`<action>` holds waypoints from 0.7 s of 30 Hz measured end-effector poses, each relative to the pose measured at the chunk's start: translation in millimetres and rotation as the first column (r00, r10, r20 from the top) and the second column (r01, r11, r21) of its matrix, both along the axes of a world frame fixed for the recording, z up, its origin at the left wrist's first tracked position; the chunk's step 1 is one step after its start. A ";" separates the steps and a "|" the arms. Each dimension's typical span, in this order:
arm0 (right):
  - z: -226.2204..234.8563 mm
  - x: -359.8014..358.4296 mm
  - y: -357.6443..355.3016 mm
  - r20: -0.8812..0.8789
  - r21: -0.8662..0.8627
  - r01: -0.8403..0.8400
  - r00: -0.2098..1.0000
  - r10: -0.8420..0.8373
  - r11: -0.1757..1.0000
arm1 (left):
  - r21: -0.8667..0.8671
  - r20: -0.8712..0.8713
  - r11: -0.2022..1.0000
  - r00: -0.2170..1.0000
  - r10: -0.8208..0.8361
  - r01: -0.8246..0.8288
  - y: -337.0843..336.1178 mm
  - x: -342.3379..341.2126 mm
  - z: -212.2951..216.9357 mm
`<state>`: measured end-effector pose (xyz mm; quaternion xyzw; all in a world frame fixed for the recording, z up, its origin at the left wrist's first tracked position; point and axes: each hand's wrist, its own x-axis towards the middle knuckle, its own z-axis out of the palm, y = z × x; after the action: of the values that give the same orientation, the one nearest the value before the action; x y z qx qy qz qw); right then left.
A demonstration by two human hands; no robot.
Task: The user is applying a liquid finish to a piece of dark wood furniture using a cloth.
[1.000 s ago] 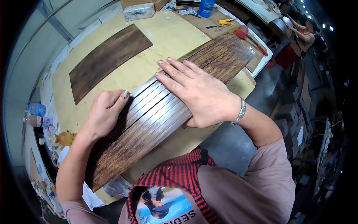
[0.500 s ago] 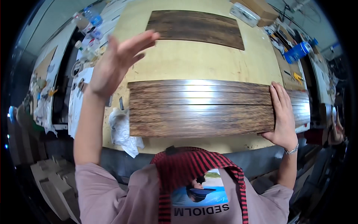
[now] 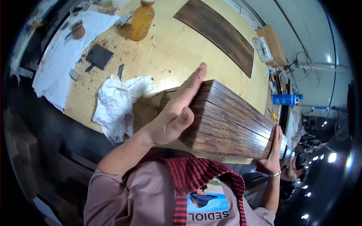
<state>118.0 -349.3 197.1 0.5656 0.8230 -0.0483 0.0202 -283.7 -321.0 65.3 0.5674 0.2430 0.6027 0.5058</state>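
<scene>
A set of long dark-brown wood-grain strips (image 3: pixel 230 120) lies side by side on the pale wooden workbench (image 3: pixel 169 52), forming one slab. My left hand (image 3: pixel 177 109) is flat, fingers straight and together, pressed against the slab's left end. My right hand (image 3: pixel 275 150) is flat against the opposite end at the bench's right edge, a bracelet on its wrist. Neither hand grips anything; both palms push on the strip ends.
A second dark wood panel (image 3: pixel 217 32) lies farther back. A crumpled white cloth (image 3: pixel 117 103) sits left of the slab. An amber bottle (image 3: pixel 141 20), a small dark trowel (image 3: pixel 98 56), a white sheet (image 3: pixel 60 56), a blue bottle (image 3: pixel 284 99) and cardboard boxes (image 3: pixel 273 45) surround them.
My left hand came down from the air and now presses flat on the strips' left end. The view has swung left; my right hand stays on the right end.
</scene>
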 end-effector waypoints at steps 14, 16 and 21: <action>13.0 -7.4 -27.1 0.048 -0.145 0.139 0.990 -0.134 0.980 | -0.132 0.360 0.991 0.931 0.058 -0.010 -15.0 -29.4 -79.3; 11.5 -5.3 -26.0 0.067 -0.135 0.153 0.987 -0.145 0.979 | -0.188 0.375 0.982 0.924 0.071 0.001 -14.3 -28.7 -87.0; 13.1 -11.5 -7.2 0.031 -0.112 0.142 0.990 -0.139 0.983 | -0.277 0.402 0.960 0.903 0.154 -0.040 -13.0 -37.9 -95.0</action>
<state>106.5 -356.5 210.3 0.6207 0.7767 -0.0901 0.0586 -321.6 -334.0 -29.7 0.3399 0.2345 0.6975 0.5856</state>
